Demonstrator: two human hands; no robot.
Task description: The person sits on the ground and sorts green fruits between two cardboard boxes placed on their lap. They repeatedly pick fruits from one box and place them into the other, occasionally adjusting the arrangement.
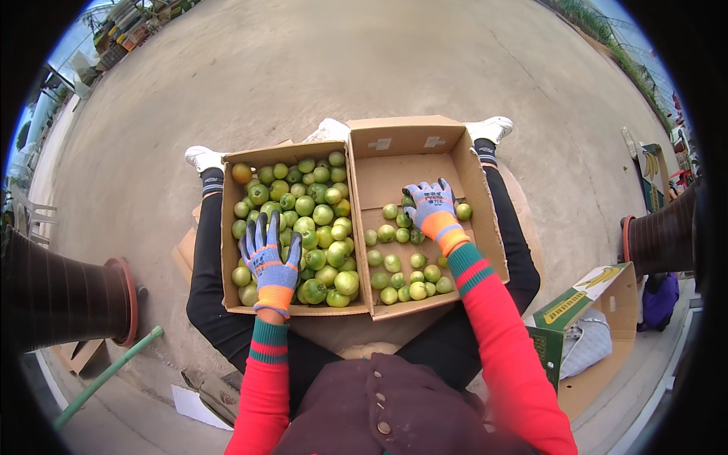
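Two open cardboard boxes stand side by side between my legs. Many green tomatoes (322, 214) fill the left box (296, 310), several layers of them hiding its bottom. My left hand (269, 259), in a blue-grey glove with black fingertips, lies palm down on these tomatoes, fingers apart. In the right box (406, 172), smaller green tomatoes (392, 263) lie in loose rows over the near part. My right hand (430, 203), gloved alike, reaches down over them with bent fingers. A dark green tomato (407, 201) shows at its thumb side; the palm hides whether it is gripped.
A green banana carton (569, 307) with grey cloth (588, 344) inside stands at my right. Large brown ribbed cylinders lie on the left (68, 290) and right (662, 230). A green pole (108, 375) slants at lower left. Concrete floor (364, 62) stretches ahead.
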